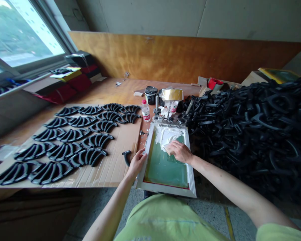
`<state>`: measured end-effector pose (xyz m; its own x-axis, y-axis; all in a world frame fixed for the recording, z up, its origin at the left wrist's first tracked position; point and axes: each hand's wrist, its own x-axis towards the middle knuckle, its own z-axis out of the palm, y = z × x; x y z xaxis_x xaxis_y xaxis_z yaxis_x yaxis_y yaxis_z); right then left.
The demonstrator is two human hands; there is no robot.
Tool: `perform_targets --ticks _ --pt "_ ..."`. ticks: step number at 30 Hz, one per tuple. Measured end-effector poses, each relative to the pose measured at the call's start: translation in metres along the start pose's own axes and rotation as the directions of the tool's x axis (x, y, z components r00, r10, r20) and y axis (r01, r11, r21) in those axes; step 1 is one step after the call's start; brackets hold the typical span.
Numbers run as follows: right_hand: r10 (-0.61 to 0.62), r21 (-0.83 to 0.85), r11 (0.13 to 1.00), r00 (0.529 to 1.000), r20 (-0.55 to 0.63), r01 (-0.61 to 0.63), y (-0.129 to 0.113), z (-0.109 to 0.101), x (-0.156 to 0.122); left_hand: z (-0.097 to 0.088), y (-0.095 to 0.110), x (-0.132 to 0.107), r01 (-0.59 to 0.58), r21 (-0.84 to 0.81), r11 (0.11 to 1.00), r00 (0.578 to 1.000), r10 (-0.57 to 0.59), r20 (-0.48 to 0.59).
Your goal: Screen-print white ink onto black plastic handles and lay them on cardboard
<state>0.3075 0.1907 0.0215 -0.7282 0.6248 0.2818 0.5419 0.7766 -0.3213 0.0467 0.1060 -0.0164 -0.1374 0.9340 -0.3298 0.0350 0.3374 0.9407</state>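
Observation:
A silver-framed printing screen [192, 177] with green mesh lies in front of me, with white ink [168, 134] spread over its far end. My right hand [180, 152] is closed on a small squeegee [169, 149] pressed on the mesh at the edge of the ink. My left hand [137, 162] grips the screen's left frame edge. A single black curved handle [126, 157] lies just left of that hand on the cardboard.
Rows of black curved handles [65, 144] lie on a cardboard sheet [115, 167] at left. A big heap of black handles [253, 130] fills the right. A small bottle [145, 111], a black ink can [151, 94] and clamps stand behind the screen.

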Motion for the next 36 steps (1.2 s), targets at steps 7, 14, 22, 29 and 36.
perform_targets --ticks 7,14,22,29,36 --pt "0.275 0.083 0.960 0.955 -0.113 -0.267 0.031 -0.033 0.060 -0.007 0.040 -0.016 0.009 -0.037 0.999 0.999 -0.008 0.038" --pt "0.628 0.179 0.768 0.665 -0.405 -0.616 0.091 -0.073 0.025 -0.004 0.133 -0.017 -0.227 -0.170 0.959 0.974 0.226 -0.022" --pt "0.411 0.089 0.909 0.911 -0.041 -0.407 0.044 0.007 -0.031 0.034 0.140 0.007 -0.286 -0.374 0.882 0.957 0.243 -0.160" --pt "0.135 0.038 0.991 0.983 -0.122 -0.131 -0.055 0.025 -0.021 0.070 0.034 -0.038 0.365 -0.291 0.884 0.912 -0.278 0.301" --pt "0.799 -0.232 0.486 0.536 -0.273 -0.843 0.056 -0.001 -0.093 -0.063 -0.033 -0.011 0.372 0.130 0.919 0.891 -0.314 -0.327"
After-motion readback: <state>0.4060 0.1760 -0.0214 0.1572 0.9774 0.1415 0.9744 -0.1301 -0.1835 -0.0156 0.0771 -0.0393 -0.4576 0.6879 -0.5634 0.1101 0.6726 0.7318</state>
